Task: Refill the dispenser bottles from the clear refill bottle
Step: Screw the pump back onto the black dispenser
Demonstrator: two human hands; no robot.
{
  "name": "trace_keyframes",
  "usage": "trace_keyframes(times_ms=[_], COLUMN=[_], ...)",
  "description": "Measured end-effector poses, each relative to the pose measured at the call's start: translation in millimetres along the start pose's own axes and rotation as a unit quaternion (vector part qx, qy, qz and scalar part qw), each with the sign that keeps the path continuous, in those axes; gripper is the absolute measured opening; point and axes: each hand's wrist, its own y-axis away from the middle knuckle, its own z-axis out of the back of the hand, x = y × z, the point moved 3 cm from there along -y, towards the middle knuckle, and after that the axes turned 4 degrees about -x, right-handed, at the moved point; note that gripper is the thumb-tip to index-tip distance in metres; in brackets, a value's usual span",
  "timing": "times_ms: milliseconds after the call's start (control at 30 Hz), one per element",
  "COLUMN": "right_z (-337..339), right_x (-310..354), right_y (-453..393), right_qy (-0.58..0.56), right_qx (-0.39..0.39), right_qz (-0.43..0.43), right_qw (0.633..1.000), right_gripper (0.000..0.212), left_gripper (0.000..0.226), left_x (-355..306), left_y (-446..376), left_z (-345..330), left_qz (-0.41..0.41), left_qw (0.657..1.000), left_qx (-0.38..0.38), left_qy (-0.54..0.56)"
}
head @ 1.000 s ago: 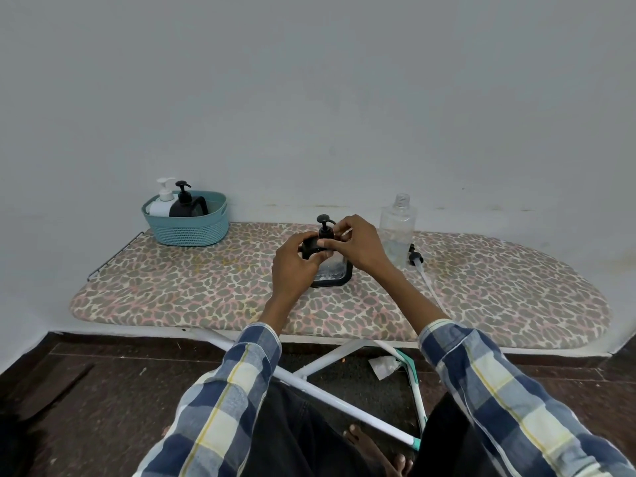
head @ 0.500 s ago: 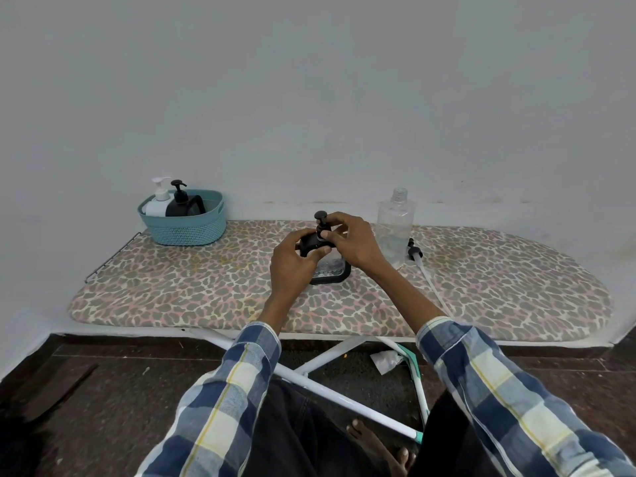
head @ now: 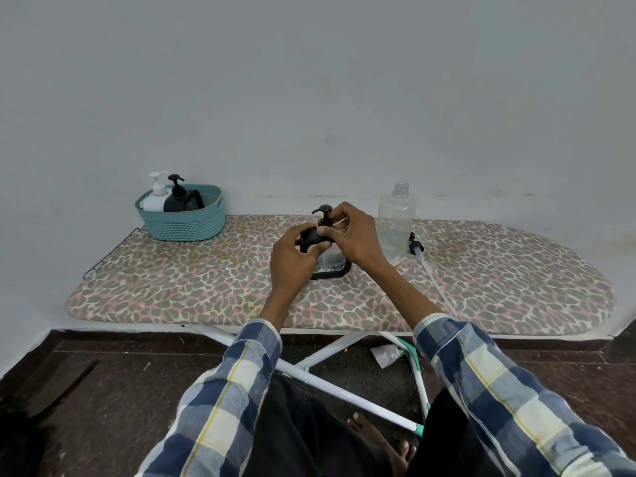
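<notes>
At the back left corner of the leopard-print padded ironing board (head: 206, 287) you have a teal woven plastic basket (head: 186, 223) holding two pump dispensers: one white plastic bottle with a white pump (head: 155, 197) and one black bottle with a black pump (head: 180, 197), touching side by side.

Mid-board, near the back edge, stands a third dispenser, a clear square bottle with a black frame and black pump head (head: 328, 261). Your left hand (head: 292, 259) grips its black collar from the left, fingers curled round it; your right hand (head: 354, 235) pinches the pump neck from the right. Judged from the grip, you're turning the pump on the collar. The bottle looks rigid and light, with little liquid low inside, so steady the body and twist only at the collar; wet plastic may slip.

Just right of your right hand, one tall clear plastic refill bottle (head: 395, 228) stands uncapped, partly filled and probably easy to tip; take it round the middle. Beside its base lies one loose black pump head with a long pale dip tube (head: 426, 266), trailing toward the front edge.

Count: three dispensers, one refill bottle, one spare pump, one basket.
</notes>
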Motion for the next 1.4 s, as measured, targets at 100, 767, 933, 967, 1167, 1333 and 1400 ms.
trace_keyframes(times_ms=[100,767,933,967,1167,1333,1400], right_z=[-0.5,3.3,0.7,0.5,3.5,4.5,3.9], right_x=[-1.2,0.4,-0.1,-1.3,-4.9,-0.6,-0.6], right_y=[-1.0,6.9,4.1,3.9,7.9,7.9,5.0], right_qy=[0.004,0.008,0.008,0.002,-0.008,-0.027,-0.021], right_qx=[0.009,0.033,0.090,0.092,0.045,0.088,0.108], right_qz=[-0.002,-0.018,-0.021,-0.030,-0.055,-0.032,-0.025], right_qw=[1.000,0.999,0.996,0.995,0.997,0.995,0.994], right_gripper=[0.043,0.046,0.046,0.042,0.036,0.039,0.037], left_gripper=[0.043,0.045,0.044,0.045,0.044,0.043,0.044], left_x=[0.2,7.2,5.8,5.5,4.9,3.9,3.8], left_y=[1.2,-1.2,0.5,0.5,0.7,0.9,1.2], left_z=[0.3,-3.3,-3.6,-3.6,-3.2,-2.4,-2.6], left_qz=[0.003,0.006,0.008,0.009,-0.001,-0.009,-0.009], left_qw=[1.000,1.000,1.000,1.000,1.000,1.000,1.000], left_qx=[-0.002,-0.003,-0.004,-0.004,-0.006,-0.008,-0.010], left_qy=[0.002,0.026,0.026,0.024,0.024,0.021,0.018])
